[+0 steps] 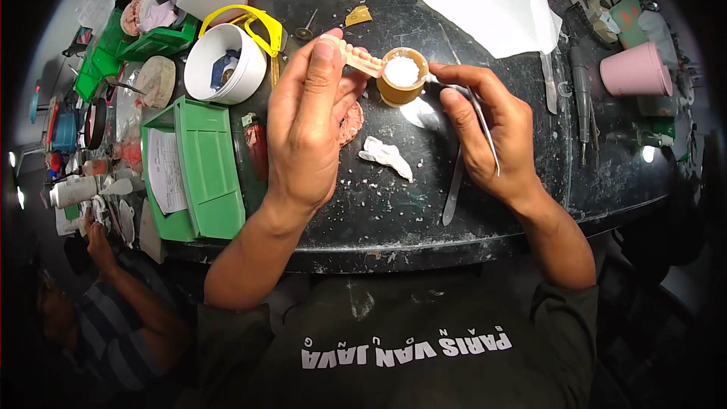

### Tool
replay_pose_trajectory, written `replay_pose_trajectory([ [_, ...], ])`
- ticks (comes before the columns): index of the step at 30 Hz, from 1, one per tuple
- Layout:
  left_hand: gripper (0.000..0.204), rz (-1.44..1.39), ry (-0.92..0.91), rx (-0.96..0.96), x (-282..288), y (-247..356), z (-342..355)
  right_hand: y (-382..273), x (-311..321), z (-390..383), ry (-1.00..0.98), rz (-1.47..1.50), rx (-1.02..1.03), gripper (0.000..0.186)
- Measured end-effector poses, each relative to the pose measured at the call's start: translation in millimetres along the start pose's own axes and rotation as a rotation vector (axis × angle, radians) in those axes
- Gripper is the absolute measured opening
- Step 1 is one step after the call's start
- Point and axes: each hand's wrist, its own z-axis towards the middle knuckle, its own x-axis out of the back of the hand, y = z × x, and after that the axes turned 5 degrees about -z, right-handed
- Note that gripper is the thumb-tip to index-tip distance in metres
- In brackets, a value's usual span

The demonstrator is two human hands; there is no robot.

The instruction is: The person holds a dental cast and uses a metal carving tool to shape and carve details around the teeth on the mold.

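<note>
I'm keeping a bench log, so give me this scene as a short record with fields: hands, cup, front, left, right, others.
Left hand: holds dental model, one end by the cup's rim; contact unclear
Right hand: holds thin metal tool
Cup: brown, white material inside, between the hands
Front: white lump on dark bench
Left: green bin, white tub, red lighter
Right: white sheet, pink cup
Others: another person's hand, far left

peach toothed model (363, 60) slanted by tan cup (399, 97) of white material (401, 70), slim metal tool (483, 127) opposite
</note>
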Motion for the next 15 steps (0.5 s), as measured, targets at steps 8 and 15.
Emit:
replay_pose_trajectory([
  [8,0.065,-0.011,-0.052,0.132,-4,5,-7,-14,16,-2,-0.030,-0.102,-0.134,0.008],
  [15,0.063,0.103,-0.115,0.129,-5,5,-8,-19,27,-3,0.074,0.152,-0.189,0.020],
])
